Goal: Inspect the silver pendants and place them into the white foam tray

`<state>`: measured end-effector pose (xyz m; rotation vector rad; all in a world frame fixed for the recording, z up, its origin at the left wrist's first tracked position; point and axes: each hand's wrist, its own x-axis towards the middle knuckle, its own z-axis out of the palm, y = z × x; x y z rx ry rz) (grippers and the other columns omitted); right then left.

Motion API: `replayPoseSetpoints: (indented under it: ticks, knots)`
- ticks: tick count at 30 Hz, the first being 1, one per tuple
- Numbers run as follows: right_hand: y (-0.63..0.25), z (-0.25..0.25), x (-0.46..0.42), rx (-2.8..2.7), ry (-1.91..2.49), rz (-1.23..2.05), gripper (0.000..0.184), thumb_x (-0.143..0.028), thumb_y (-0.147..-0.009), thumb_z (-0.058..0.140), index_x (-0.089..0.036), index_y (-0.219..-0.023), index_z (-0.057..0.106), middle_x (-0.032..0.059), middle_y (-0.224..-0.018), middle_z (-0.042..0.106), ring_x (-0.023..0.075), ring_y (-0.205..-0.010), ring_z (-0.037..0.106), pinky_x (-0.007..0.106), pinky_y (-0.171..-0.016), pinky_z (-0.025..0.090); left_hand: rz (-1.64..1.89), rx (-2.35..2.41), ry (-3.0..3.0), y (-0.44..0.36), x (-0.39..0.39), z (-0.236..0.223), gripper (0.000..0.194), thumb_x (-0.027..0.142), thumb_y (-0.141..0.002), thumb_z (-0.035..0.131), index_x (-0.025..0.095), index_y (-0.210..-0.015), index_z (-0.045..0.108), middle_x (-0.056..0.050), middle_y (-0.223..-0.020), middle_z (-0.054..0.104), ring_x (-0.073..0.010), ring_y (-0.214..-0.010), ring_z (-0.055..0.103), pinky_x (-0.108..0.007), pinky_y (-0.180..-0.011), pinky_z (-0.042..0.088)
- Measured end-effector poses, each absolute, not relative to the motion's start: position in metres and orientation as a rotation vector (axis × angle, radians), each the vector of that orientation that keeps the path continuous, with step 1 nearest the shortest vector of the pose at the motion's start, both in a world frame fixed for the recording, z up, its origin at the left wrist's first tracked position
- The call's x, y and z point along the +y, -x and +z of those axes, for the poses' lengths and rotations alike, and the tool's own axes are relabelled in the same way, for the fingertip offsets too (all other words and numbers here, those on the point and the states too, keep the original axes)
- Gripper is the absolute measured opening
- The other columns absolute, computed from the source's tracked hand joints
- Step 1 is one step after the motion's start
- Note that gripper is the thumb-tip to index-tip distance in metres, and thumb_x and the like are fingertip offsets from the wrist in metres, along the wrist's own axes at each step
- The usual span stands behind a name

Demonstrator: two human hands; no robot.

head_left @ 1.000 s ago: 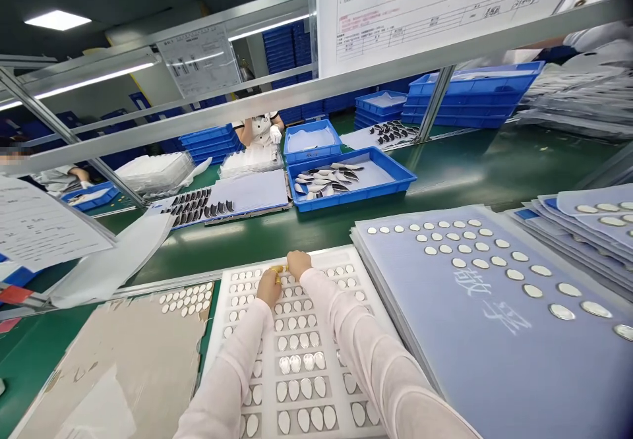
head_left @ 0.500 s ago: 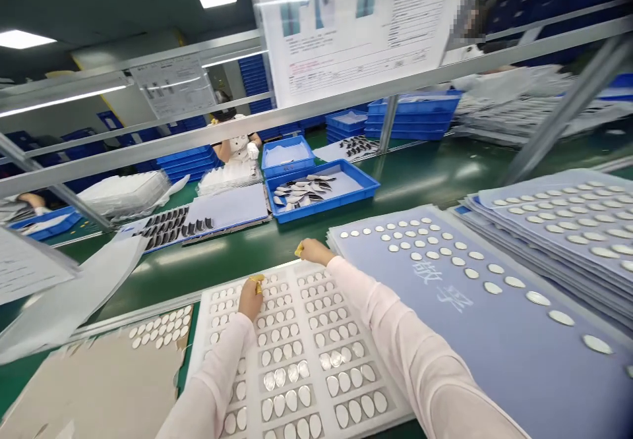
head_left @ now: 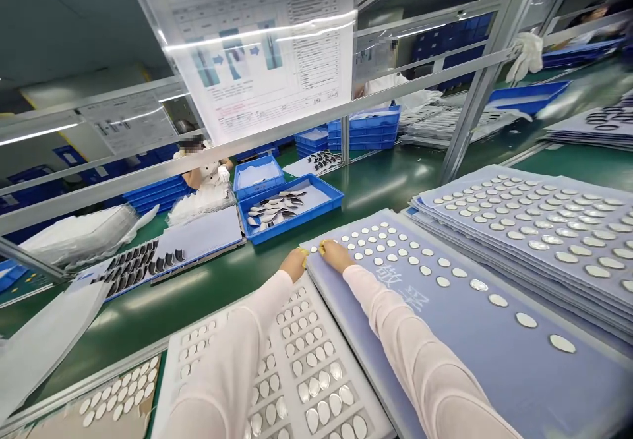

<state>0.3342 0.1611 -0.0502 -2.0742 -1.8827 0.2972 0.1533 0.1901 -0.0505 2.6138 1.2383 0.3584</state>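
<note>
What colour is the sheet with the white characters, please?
The sheet is pale violet-blue, best seen in the head view.

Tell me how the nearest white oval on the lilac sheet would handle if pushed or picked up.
The oval looks low and lies flat, so it would probably slide rather than roll or tip. It is small beside the right hand, so likely light. Its smooth-looking face suggests it could be slightly slippery.
</note>
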Motion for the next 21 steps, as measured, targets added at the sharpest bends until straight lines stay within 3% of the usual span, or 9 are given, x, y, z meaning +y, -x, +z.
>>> replayPoseSetpoints:
  ticks: [13, 21]
  knots:
    - [-0.325, -0.078, 0.174, -1.774, 2.120, 0.226, 0.030, -0.032, -0.097, 0.062, -0.014, -0.121, 0.062, 0.0101, -0.122, 0.064, 0.0222, -0.103, 0.066, 0.042, -0.087, 0.058, 0.011, 1.259, -2.725, -0.192, 0.223, -0.050, 0.032, 0.033, -0.096, 0.061, 0.016, -0.123, 0.061, -0.010, -0.126, 0.062, -0.0245, -0.111, 0.063, -0.047, -0.094, 0.055]
    - [-0.326, -0.071, 0.165, -1.729, 2.044, 0.287, 0.030, -0.032, -0.097, 0.062, -0.015, -0.121, 0.062, 0.0100, -0.123, 0.064, 0.0222, -0.103, 0.066, 0.042, -0.087, 0.058, 0.385, 1.370, -2.562, -0.190, 0.199, -0.040, 0.028, 0.032, -0.095, 0.063, 0.015, -0.116, 0.063, -0.009, -0.122, 0.063, -0.0239, -0.110, 0.063, -0.046, -0.094, 0.054]
